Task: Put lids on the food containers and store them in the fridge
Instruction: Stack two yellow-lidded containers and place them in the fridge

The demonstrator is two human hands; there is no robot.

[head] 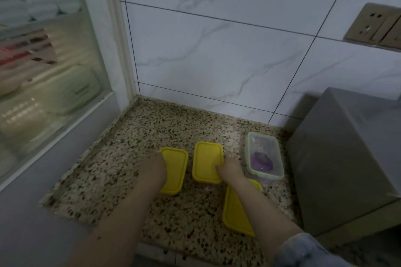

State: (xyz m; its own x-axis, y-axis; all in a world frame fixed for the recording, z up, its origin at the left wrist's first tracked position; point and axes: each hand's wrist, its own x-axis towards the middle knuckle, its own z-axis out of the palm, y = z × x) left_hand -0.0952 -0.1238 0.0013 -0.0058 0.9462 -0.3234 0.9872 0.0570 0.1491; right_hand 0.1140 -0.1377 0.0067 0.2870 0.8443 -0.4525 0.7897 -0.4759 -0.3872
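The left hand (154, 163) grips the left yellow rectangular plastic lidded container (175, 170); the right hand (230, 169) grips the middle one (207, 161). Lidding looks done, so next comes lifting both off the speckled stone desk (130, 158) toward the fridge.

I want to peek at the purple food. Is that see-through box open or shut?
Shut. The see-through box has a clear lid with a green rim sitting flat on top.

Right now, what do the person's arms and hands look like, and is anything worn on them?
Both hands are bare: left hand, right hand. No gloves, rings or watch show. The left forearm is uncovered. A pale blue sleeve is pushed up the right arm.
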